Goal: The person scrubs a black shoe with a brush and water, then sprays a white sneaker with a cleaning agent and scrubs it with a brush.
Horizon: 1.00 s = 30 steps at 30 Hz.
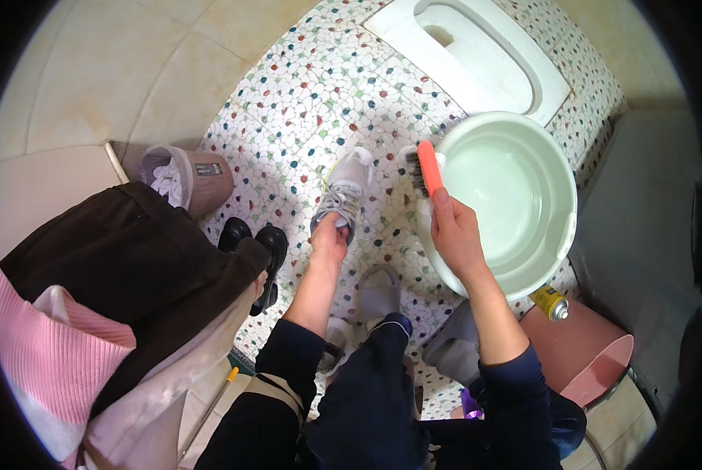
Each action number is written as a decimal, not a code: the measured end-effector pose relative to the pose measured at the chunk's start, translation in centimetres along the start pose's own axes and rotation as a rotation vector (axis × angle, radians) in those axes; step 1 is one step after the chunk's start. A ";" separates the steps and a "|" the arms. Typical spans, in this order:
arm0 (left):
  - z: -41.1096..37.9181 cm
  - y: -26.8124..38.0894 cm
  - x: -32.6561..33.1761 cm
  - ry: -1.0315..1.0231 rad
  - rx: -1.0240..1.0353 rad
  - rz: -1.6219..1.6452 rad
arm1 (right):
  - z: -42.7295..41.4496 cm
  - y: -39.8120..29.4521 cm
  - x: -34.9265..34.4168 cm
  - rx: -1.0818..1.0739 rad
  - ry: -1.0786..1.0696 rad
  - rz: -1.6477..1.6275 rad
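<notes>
My left hand point(330, 237) is at the ankle opening of a light grey lace-up sneaker point(345, 185), its fingers on the collar and tongue. The shoe points away from me over the patterned floor. In my right hand point(457, 232) is a scrub brush with an orange-red back point(429, 167) and dark bristles facing left. Hand and brush are over the left rim of a pale green plastic basin point(548, 267) holding clear water. Beside the basin's left rim, partly behind the brush, is a whitish object that I cannot make out.
A squat toilet point(498, 64) is set in the floor beyond the basin. A tipped pink bin point(213, 182) and black shoes point(271, 247) lie left, near hanging clothes point(122, 252). At right are a yellow spray can point(549, 302) and a pink bucket point(580, 352). Grey slippers point(379, 291) are below.
</notes>
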State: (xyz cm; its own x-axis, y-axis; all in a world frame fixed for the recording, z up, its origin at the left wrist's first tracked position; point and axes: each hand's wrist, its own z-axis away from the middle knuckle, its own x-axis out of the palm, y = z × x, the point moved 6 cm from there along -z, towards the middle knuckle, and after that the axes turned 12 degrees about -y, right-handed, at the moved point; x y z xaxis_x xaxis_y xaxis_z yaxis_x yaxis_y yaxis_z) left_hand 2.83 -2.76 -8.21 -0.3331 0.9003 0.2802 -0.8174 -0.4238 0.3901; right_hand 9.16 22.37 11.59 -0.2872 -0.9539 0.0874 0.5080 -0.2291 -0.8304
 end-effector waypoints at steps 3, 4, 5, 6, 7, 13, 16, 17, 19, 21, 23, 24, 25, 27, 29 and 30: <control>-0.1 0.0 0.5 -0.272 0.251 -0.231 | -0.1 0.1 -0.5 -0.027 0.022 0.028; 0.1 -0.1 0.2 -0.218 0.259 -0.317 | -0.2 0.1 -0.5 -0.030 0.019 0.024; 0.7 0.5 1.0 -0.264 0.408 -0.587 | -0.4 0.1 -0.5 -0.034 0.014 0.019; 1.5 1.0 1.7 -0.303 0.560 -0.858 | -0.5 -0.1 -0.2 -0.041 0.003 0.015; 2.8 1.1 3.7 -0.354 0.703 -1.129 | -0.4 -0.1 -0.3 -0.030 0.006 0.000; 3.6 0.7 5.4 -0.722 -0.212 -0.008 | -0.3 -0.8 0.2 -0.026 -0.029 -0.044; 3.7 0.1 7.0 -0.515 -0.338 0.141 | -0.2 -0.1 0.1 -0.001 -0.018 -0.051; 3.4 -0.1 7.3 -0.535 -0.311 0.155 | -0.1 0.2 0.2 0.006 -0.016 -0.054; 2.2 -0.8 6.5 -0.570 -0.249 0.188 | 0.2 0.5 0.6 0.025 -0.020 -0.052; 1.7 -1.1 6.0 -0.603 -0.159 0.259 | 0.5 0.5 1.0 0.045 -0.016 -0.042; 2.0 -0.9 5.5 -0.551 -0.066 0.291 | 0.5 1.0 1.2 0.069 -0.007 -0.090; 2.5 -0.5 5.7 -0.568 -0.032 0.309 | 0.6 1.6 1.3 0.084 -0.003 -0.114; 3.8 0.3 6.9 -0.588 0.009 0.345 | 0.7 2.0 1.2 0.060 0.018 -0.066; 8.1 2.9 9.8 -0.626 0.097 0.412 | 1.1 2.7 1.6 0.011 0.058 0.022; 10.7 5.2 11.4 -0.761 0.141 0.440 | 1.3 1.0 3.5 -0.167 0.057 0.246; 12.6 6.1 12.7 -0.883 0.113 0.488 | 1.2 0.0 4.3 -0.261 0.027 0.372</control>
State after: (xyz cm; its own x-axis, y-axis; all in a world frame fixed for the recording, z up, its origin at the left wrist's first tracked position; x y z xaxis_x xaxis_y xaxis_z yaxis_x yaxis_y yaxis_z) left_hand -0.45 4.84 8.71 -0.1146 0.2505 0.9613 -0.6203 -0.7739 0.1277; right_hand 8.96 18.03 12.61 -0.1467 -0.9559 -0.2544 0.3601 0.1879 -0.9138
